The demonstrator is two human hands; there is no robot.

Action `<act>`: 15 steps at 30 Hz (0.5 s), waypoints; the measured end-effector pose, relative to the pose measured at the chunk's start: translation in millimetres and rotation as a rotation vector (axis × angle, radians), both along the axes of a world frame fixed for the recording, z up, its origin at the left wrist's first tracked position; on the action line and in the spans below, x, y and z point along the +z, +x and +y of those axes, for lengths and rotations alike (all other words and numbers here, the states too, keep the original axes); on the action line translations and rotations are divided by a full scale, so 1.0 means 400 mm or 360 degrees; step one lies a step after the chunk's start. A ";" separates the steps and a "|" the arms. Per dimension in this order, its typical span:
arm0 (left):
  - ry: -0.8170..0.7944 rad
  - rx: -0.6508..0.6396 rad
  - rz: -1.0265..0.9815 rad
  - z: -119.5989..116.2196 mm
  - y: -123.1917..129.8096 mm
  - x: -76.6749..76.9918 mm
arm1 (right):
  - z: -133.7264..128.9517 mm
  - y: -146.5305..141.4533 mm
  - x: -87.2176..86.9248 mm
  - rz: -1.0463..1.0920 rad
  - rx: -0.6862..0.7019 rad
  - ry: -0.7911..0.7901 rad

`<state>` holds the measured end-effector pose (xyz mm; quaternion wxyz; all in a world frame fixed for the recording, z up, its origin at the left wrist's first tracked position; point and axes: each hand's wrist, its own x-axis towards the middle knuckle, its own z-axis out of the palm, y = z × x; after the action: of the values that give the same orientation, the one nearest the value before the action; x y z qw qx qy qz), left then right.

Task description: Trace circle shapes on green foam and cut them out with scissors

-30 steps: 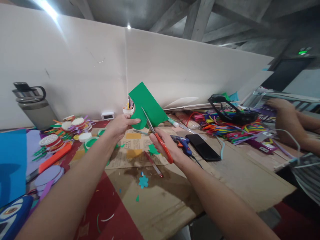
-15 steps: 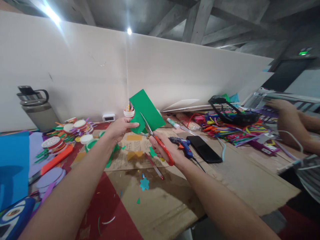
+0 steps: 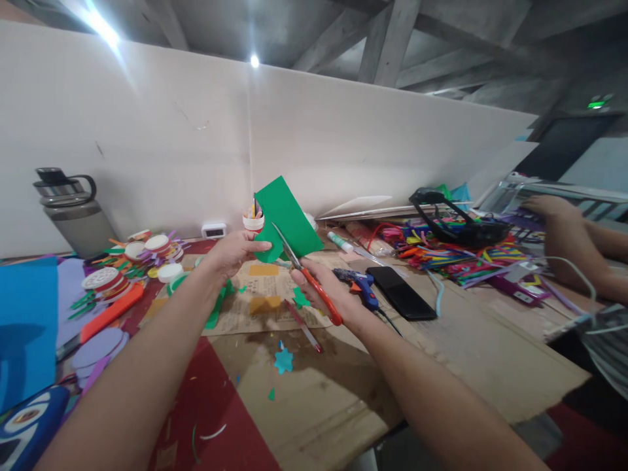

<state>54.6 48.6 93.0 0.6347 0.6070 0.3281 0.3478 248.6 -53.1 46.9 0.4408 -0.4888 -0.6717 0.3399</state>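
A green sheet (image 3: 293,219) is pinched at its lower left by my left hand (image 3: 238,254), the thumb lying on its face. My right hand (image 3: 326,288) grips orange-handled scissors (image 3: 321,292). Their blades reach up and left across the sheet, by a cut in its lower part. Below the hands, green scraps (image 3: 300,297) and a red pen (image 3: 304,327) lie on printed brown paper (image 3: 235,320). A blue snowflake-like cutout (image 3: 283,360) rests on the cardboard (image 3: 314,405) nearer to me.
At the left are a grey bottle (image 3: 73,216), decorated round pieces and an orange cutter (image 3: 112,313). A glue gun (image 3: 363,288), black phone (image 3: 401,293) and colourful strips (image 3: 471,261) lie right. Another person's arm (image 3: 564,242) rests at the far right.
The scissors' blades have shifted slightly up and left on the green sheet. My left hand has barely moved and still holds the sheet.
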 end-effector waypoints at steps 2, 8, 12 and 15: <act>0.0014 0.0011 0.0010 -0.001 -0.001 0.001 | 0.004 0.005 0.002 -0.0066 0.0066 0.0013; -0.0001 -0.0013 0.0076 -0.006 -0.009 0.013 | 0.013 0.010 -0.003 -0.0141 0.0074 0.0060; 0.0039 -0.0028 0.0100 -0.003 -0.016 0.020 | 0.012 0.013 -0.003 -0.0189 0.0089 0.0059; 0.0068 -0.0030 0.0114 -0.001 -0.022 0.022 | 0.011 0.016 -0.001 -0.0236 0.0101 0.0069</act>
<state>45.9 48.3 101.6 0.6127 0.6356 0.3375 0.3267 254.9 -48.5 46.6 0.3894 -0.4814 -0.7248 0.3020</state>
